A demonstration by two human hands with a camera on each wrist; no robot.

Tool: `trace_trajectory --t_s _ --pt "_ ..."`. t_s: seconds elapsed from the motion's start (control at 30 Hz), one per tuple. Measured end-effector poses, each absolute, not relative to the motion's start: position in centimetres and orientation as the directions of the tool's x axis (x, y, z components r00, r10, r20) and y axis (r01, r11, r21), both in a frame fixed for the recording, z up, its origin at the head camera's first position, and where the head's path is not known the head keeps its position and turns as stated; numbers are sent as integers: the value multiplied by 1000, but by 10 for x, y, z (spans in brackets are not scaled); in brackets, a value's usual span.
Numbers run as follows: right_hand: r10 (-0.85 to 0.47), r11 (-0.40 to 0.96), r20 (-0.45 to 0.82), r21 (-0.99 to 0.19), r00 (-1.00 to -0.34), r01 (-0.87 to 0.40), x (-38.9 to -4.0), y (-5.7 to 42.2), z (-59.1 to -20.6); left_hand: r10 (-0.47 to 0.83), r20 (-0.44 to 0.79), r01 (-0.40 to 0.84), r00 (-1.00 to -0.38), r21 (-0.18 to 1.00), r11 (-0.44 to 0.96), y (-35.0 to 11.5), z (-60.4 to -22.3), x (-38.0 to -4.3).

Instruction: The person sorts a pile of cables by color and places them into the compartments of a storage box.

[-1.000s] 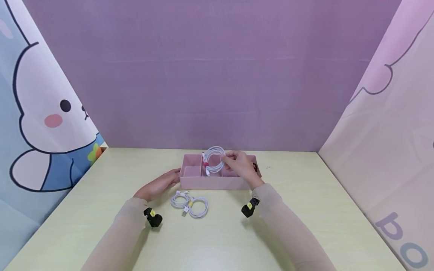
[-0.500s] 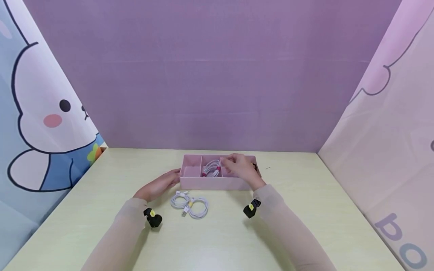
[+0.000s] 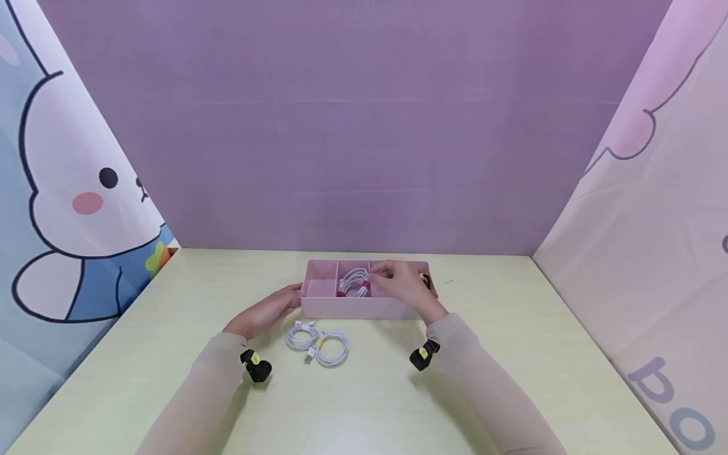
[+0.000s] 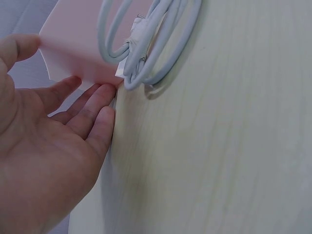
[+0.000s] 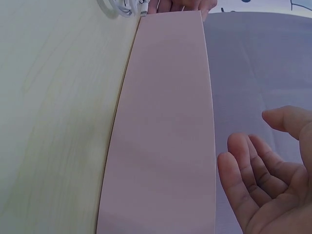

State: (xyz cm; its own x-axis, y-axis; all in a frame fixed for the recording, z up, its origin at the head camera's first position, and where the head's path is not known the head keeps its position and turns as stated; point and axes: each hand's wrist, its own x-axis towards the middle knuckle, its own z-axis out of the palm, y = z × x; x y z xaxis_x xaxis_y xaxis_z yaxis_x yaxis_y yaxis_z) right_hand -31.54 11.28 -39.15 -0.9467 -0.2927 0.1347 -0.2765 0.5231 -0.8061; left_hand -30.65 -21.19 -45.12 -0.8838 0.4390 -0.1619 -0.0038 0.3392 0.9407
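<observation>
A pink divided box [image 3: 358, 308] sits on the table. Its middle compartment holds a white cable coil [image 3: 355, 282] with red ties. My right hand [image 3: 400, 283] hovers over the compartment to the right of that coil; in the right wrist view its thumb and fingers stand apart with nothing between them. At the box's left end, my left hand [image 4: 58, 131] touches the wall with extended fingertips, its thumb near the upper edge. Close in front of the box lie two more white coiled cables, the left coil [image 3: 301, 336] and a right coil [image 3: 332, 349] with a yellow tie.
A small dark item [image 3: 424, 280] shows in the box's right end, partly behind my right hand. A purple backdrop [image 3: 352, 126] rises behind the pale wooden table [image 3: 364, 404]. Printed cloths hang at the left [image 3: 85, 272] and right.
The red-tied cable coil went from my right hand down into the middle compartment, and the fingers let go of it. My left hand has stayed at the box's end.
</observation>
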Motion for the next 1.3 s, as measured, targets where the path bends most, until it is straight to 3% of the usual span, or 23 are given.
trace_trajectory --t_s 0.6,1.3 --pt "-362 562 126 -761 -924 -324 -305 110 -396 463 -139 10 -875 952 305 -213 -451 -307" --pt "-471 501 98 -789 -877 -357 -291 109 -399 459 -135 26 -878 944 329 -212 -451 -306"
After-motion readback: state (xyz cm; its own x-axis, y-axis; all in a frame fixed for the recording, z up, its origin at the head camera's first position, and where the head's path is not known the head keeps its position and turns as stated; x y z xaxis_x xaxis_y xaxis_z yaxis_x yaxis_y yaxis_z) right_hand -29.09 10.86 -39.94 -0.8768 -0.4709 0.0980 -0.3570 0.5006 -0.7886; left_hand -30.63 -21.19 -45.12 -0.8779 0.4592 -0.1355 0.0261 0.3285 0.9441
